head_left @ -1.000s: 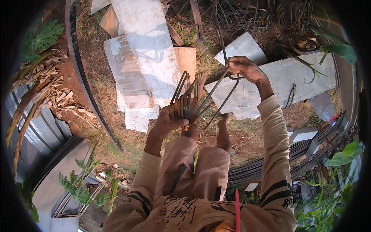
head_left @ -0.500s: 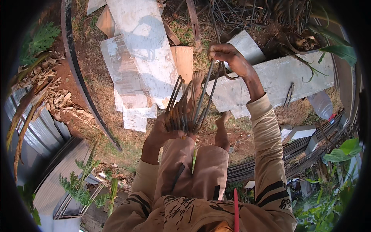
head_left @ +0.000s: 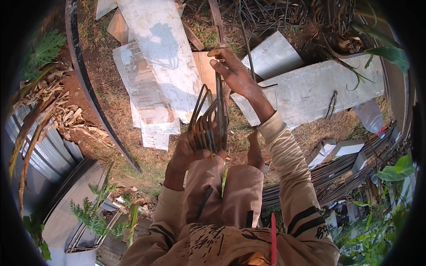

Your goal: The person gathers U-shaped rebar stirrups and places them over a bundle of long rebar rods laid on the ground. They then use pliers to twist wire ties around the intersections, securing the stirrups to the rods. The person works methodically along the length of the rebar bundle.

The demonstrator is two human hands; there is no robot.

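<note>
My left hand [head_left: 181, 153] is wrapped round a bundle of bent steel rebar stirrups [head_left: 207, 126], several narrow dark loops held upright in front of my knees. My right hand [head_left: 231, 71] is just above the tallest stirrups, thumb and forefinger apart. Its palm side is partly hidden, and whether it touches the loop ends cannot be told. A long thin steel rod [head_left: 245, 37] runs down from the top edge behind my right wrist; a short hooked piece shows beside that wrist.
Pale boards [head_left: 153, 66] lie ahead, and a long grey sheet [head_left: 319, 95] stretches to the right with pincers [head_left: 331, 105] on it. A curved black bar [head_left: 84, 80] stands at left. Long rods [head_left: 328, 175] lie at right, near a clear plastic bottle [head_left: 369, 117]. Tangled rods [head_left: 284, 17] are at the back.
My right hand has moved left and its pinch has loosened. The tall stirrup it held has swung upright against the bundle in my left hand, which has stayed nearly still.
</note>
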